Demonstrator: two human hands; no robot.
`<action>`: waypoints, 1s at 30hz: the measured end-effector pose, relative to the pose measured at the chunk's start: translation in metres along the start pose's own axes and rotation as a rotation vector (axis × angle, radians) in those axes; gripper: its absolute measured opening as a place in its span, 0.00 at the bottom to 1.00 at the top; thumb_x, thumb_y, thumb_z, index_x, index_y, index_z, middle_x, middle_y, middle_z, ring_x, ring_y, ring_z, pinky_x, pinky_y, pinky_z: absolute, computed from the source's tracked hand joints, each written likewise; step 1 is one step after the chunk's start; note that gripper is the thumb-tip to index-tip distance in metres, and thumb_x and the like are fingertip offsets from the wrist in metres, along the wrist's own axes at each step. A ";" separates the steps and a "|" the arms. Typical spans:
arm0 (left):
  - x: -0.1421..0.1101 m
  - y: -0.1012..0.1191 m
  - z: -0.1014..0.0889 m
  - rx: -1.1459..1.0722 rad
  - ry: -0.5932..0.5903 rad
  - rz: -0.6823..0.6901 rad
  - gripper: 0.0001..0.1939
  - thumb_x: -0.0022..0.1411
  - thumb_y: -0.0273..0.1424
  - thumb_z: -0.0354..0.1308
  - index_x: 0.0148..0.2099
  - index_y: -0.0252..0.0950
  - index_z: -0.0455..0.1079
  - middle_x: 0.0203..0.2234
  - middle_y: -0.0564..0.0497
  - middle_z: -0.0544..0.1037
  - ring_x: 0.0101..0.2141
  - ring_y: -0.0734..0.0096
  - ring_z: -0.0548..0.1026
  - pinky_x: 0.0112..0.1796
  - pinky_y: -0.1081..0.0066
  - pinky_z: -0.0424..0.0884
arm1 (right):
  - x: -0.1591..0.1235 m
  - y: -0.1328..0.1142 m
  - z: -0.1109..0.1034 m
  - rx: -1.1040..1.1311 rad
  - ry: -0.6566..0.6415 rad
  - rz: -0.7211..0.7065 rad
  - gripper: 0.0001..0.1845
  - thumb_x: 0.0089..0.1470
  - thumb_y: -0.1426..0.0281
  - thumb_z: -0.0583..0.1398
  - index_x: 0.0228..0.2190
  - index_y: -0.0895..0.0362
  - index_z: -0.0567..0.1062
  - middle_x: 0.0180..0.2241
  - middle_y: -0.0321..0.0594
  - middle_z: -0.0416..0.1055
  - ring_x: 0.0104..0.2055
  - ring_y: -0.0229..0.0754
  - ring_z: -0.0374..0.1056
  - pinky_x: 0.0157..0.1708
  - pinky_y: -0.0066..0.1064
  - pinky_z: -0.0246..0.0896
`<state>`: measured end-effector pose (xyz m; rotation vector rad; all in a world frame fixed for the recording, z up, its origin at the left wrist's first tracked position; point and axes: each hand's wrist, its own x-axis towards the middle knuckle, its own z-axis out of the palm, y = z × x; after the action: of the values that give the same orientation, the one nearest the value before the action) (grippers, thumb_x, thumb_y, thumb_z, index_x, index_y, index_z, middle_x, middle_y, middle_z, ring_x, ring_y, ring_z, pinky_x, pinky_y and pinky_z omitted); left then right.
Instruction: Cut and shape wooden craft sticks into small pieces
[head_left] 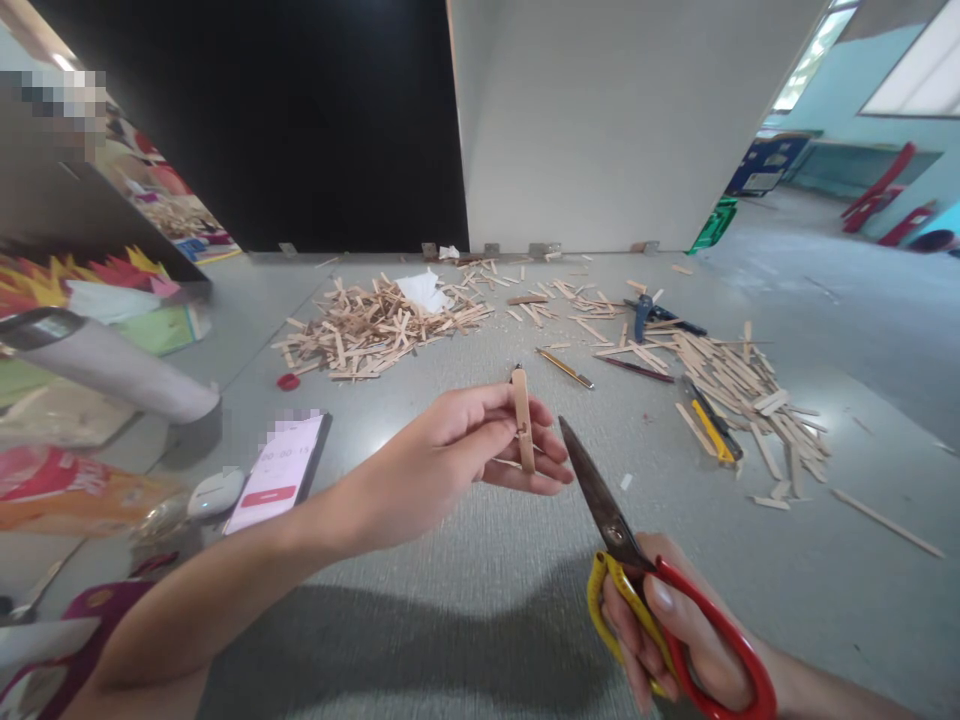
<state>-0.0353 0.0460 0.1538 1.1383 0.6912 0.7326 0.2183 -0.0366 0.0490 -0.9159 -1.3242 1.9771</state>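
Between its thumb and fingers my left hand (442,450) pinches a short wooden craft stick (523,425), held nearly upright above the grey table. A small dark mark shows on the stick near the thumb. My right hand (690,605) grips a pair of scissors (600,490), one handle loop red and the other yellow. Their dark blades look closed and point up and left toward the left fingertips, apart from the stick. Beyond the hands lie a yellow pencil (564,368) and a dark red pen (634,369).
A heap of craft sticks (367,330) with white tissue (424,292) lies at back left, another pile (750,390) at right. Near it are a yellow utility knife (716,425) and blue-handled pliers (643,318). A phone (277,470) and cardboard tube (112,365) are at left.
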 end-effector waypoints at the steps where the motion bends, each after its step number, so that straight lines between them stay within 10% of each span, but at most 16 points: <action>1: 0.000 0.000 0.000 -0.001 0.002 -0.002 0.13 0.80 0.22 0.45 0.48 0.31 0.72 0.43 0.42 0.82 0.45 0.64 0.86 0.51 0.62 0.85 | 0.000 0.000 -0.001 0.002 -0.001 0.001 0.41 0.58 0.29 0.58 0.26 0.55 0.68 0.17 0.27 0.58 0.14 0.31 0.60 0.14 0.20 0.52; 18: 0.004 0.001 -0.002 0.097 0.004 0.024 0.10 0.76 0.20 0.52 0.44 0.32 0.75 0.43 0.46 0.82 0.49 0.67 0.84 0.57 0.64 0.82 | 0.000 -0.001 -0.002 -0.029 -0.006 -0.011 0.41 0.58 0.29 0.58 0.26 0.55 0.68 0.18 0.29 0.60 0.14 0.30 0.59 0.13 0.19 0.51; 26: -0.001 0.008 -0.004 0.414 0.078 0.019 0.06 0.77 0.33 0.58 0.48 0.37 0.74 0.30 0.53 0.78 0.29 0.72 0.76 0.20 0.79 0.73 | 0.000 -0.004 0.000 -0.061 -0.035 -0.041 0.40 0.59 0.30 0.58 0.25 0.55 0.67 0.18 0.29 0.59 0.14 0.30 0.59 0.13 0.18 0.52; 30: -0.005 0.015 -0.007 0.667 0.134 0.068 0.10 0.77 0.34 0.57 0.54 0.39 0.77 0.26 0.57 0.75 0.24 0.77 0.68 0.21 0.79 0.62 | -0.001 -0.011 0.002 -0.082 -0.059 -0.066 0.40 0.58 0.29 0.58 0.26 0.55 0.67 0.20 0.30 0.60 0.15 0.28 0.55 0.15 0.19 0.53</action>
<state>-0.0466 0.0492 0.1667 1.7344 1.0580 0.6544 0.2185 -0.0346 0.0604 -0.8460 -1.4592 1.9253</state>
